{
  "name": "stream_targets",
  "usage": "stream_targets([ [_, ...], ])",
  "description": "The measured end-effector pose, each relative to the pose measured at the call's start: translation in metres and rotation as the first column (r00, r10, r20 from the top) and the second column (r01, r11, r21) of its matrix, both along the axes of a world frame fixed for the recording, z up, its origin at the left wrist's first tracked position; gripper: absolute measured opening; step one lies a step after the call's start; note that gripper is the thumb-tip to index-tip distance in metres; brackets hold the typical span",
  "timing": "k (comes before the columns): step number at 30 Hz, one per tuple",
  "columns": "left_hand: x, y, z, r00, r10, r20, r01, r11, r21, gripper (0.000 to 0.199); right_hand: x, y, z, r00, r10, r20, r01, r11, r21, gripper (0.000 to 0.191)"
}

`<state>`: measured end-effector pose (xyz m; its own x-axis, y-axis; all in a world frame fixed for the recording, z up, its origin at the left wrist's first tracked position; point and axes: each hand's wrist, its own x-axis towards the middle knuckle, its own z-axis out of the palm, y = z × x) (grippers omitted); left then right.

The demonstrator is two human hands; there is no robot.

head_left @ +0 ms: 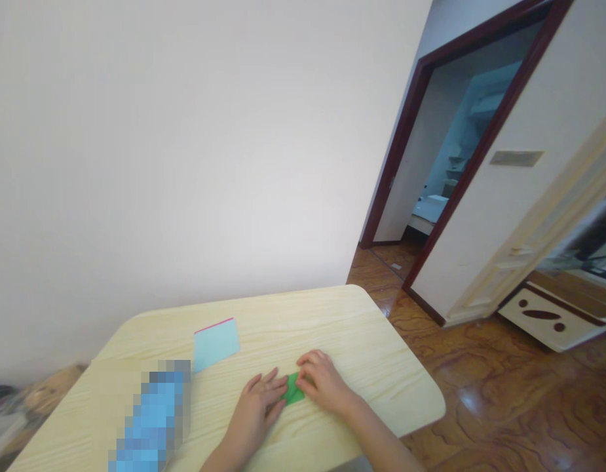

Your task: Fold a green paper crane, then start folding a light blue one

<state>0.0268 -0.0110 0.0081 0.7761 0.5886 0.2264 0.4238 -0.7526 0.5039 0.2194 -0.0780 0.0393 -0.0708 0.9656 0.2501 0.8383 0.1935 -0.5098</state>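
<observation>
A small piece of green paper (294, 391) lies on the pale wooden table, between my two hands. My left hand (261, 402) is at its left edge, palm down, with fingertips and thumb on the paper and holding it against the tabletop. My right hand (325, 382) is bent over the right side, thumb and index finger pinched on the paper's edge. Parts of both paper edges are hidden under the fingers. Up and to the left of my hands rests a light blue sheet (217, 345) with a pink strip along its far edge.
The table (332, 321) has rounded corners and stands against a white wall (209, 144). A blurred-out blue shape (152, 419) is at the table's left. Beyond the right side are a wooden floor (460, 387), a dark red doorway and a low white drawer unit (543, 314).
</observation>
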Motion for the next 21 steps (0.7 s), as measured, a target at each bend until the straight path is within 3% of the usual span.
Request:
stream_targets([
  [9, 0.0010, -0.0060, 0.0084, 1.000, 0.004, 0.011, -0.004, 1.000, 0.016, 0.028, -0.0082, 0.0000, -0.0084, 0.996, -0.082, -0.022, 0.083, 0.996, 0.027, 0.007],
  [16, 0.0036, -0.0053, 0.0028, 0.999, 0.040, 0.015, -0.040, 0.999, -0.003, 0.024, -0.0078, 0.0000, -0.0048, 0.998, -0.067, -0.002, 0.067, 0.998, -0.012, 0.005],
  [21, 0.0036, -0.0056, 0.0024, 1.000, 0.022, 0.007, -0.023, 0.998, 0.059, 0.023, -0.0092, 0.0015, -0.0043, 0.996, -0.087, 0.028, 0.088, 0.995, -0.040, 0.004],
])
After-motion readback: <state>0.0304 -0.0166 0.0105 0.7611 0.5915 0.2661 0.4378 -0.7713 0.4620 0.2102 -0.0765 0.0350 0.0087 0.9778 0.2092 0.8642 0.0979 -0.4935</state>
